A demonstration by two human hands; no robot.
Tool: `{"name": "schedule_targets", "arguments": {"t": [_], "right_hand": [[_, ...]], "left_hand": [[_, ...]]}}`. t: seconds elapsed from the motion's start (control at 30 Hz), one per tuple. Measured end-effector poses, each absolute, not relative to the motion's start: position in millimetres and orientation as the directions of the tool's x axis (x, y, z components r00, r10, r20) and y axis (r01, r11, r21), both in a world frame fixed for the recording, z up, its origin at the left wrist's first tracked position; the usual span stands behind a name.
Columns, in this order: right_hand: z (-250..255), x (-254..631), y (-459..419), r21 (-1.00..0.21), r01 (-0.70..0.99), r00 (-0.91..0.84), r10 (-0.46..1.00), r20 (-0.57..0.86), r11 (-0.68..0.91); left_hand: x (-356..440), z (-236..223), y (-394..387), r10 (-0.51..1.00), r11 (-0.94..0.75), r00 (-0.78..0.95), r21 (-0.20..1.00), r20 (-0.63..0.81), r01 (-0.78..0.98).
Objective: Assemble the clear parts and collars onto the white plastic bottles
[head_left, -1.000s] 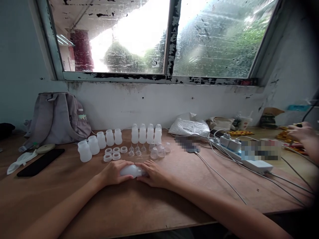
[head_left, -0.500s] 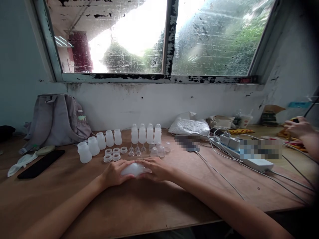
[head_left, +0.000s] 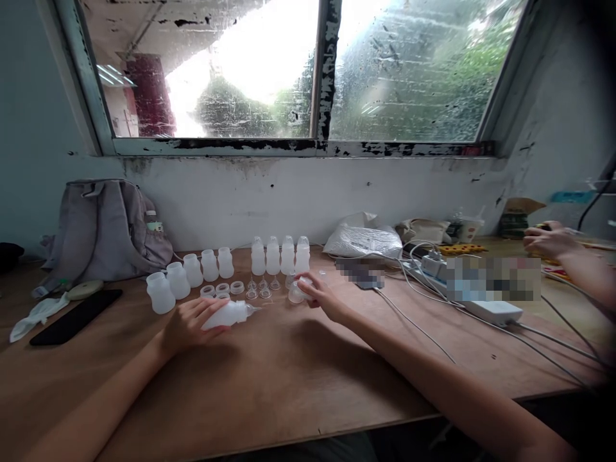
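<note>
My left hand is wrapped around a white baby bottle, which lies tilted with its clear nipple pointing right. My right hand has its fingers closed on a clear dome-shaped bottle cap among the other caps. Between the hands stand several clear nipples, and to their left lie white collar rings, partly hidden by my left hand. Open bottle bodies form a slanting row at the left. Several capped bottles stand upright behind the nipples.
A grey backpack, a black phone and a white cloth-like item are at the left. On the right are a silvery bag, a white power strip with cables, and another person's hand.
My hands have parted. The left has moved left with the bottle, now tipped so its nipple shows. The right has let go of the bottle and reached to the caps.
</note>
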State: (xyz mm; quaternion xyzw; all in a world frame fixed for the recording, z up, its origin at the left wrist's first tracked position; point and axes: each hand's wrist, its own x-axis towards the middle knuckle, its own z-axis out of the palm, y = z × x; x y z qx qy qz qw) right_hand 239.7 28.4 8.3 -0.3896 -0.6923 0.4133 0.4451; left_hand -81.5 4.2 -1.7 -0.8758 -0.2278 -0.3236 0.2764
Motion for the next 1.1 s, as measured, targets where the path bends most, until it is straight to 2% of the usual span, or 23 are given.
{"name": "schedule_targets", "arguments": {"t": [0.13, 0.2, 0.33, 0.47, 0.7, 0.9, 1.1], "right_hand": [[15, 263, 49, -0.815, 0.305, 0.055, 0.845, 0.531, 0.492], [16, 275, 59, -0.801, 0.395, 0.125, 0.838, 0.532, 0.449], [22, 296, 72, -0.855, 0.464, 0.026, 0.962, 0.273, 0.231], [34, 312, 72, -0.831, 0.543, -0.035, 0.992, 0.122, 0.121], [33, 325, 69, -0.558, 0.829, -0.067, 0.986, -0.153, -0.03], [17, 325, 83, -0.504, 0.863, -0.06, 0.982, -0.178, -0.038], [13, 328, 82, -0.679, 0.734, -0.122, 0.985, -0.121, 0.007]], "left_hand": [[-73, -3, 2, 0.252, -0.771, 0.655, -0.261, 0.712, 0.581], [-62, -7, -1, 0.217, -0.826, 0.711, -0.263, 0.669, 0.499], [-47, -13, -6, 0.171, -0.896, 0.793, -0.243, 0.585, 0.372], [-48, -14, -7, 0.201, -0.896, 0.79, -0.217, 0.579, 0.387], [-55, -10, -5, 0.251, -0.86, 0.754, -0.218, 0.607, 0.461], [-54, -10, -4, 0.255, -0.86, 0.759, -0.218, 0.599, 0.461], [-54, -9, -4, 0.256, -0.854, 0.754, -0.224, 0.604, 0.469]]}}
